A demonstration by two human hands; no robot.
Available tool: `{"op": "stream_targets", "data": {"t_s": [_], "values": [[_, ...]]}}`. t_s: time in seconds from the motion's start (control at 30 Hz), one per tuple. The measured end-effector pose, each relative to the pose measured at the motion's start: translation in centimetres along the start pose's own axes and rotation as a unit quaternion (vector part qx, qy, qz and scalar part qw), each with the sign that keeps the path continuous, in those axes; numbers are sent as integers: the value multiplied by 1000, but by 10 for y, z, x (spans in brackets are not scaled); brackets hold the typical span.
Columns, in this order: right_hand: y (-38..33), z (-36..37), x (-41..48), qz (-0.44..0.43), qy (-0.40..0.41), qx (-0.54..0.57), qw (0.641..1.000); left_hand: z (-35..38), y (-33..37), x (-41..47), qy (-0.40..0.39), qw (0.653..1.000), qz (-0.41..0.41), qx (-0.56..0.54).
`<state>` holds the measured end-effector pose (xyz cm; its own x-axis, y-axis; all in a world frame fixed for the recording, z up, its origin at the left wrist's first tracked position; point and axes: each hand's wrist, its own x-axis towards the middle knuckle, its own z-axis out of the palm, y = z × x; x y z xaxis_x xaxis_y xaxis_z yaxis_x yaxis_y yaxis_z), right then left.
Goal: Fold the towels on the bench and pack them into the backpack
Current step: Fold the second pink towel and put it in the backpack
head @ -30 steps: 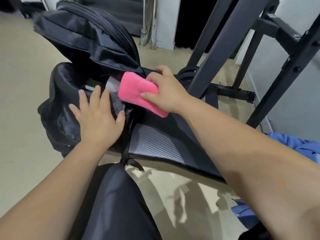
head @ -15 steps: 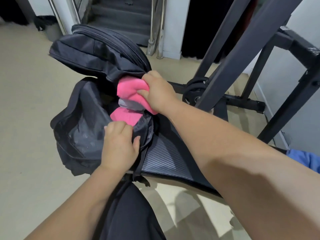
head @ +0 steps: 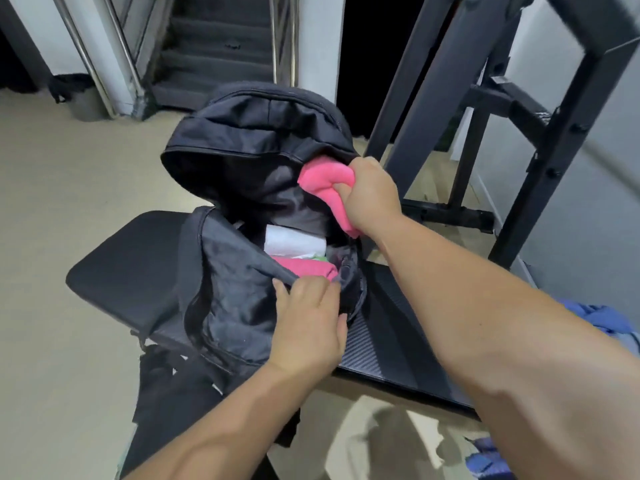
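Clutching pink towel (head: 320, 180) in right hand (head: 372, 199) at far edge of backpack (head: 228, 299), pinching near rim open with left hand (head: 308, 327).

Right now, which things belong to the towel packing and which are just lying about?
In use: backpack; pink towel gripped by right hand; left hand holding the rim; white towel and second pink towel inside; bench.
Lying about: black rack; stairs; bin.
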<state>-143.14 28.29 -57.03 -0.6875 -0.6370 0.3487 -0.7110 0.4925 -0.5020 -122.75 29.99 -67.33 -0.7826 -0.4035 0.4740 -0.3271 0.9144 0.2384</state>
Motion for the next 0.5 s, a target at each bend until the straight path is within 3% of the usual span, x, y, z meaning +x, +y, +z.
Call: {"op": "stream_targets", "data": {"t_s": [0.13,0.5], "values": [[59,-47,-18,58,34,-18,998,-3,74,-5,-95,986,27,138],[155,-131,-67,157,81,-61,982,16,168,-39,-120,975,166,84]]}}
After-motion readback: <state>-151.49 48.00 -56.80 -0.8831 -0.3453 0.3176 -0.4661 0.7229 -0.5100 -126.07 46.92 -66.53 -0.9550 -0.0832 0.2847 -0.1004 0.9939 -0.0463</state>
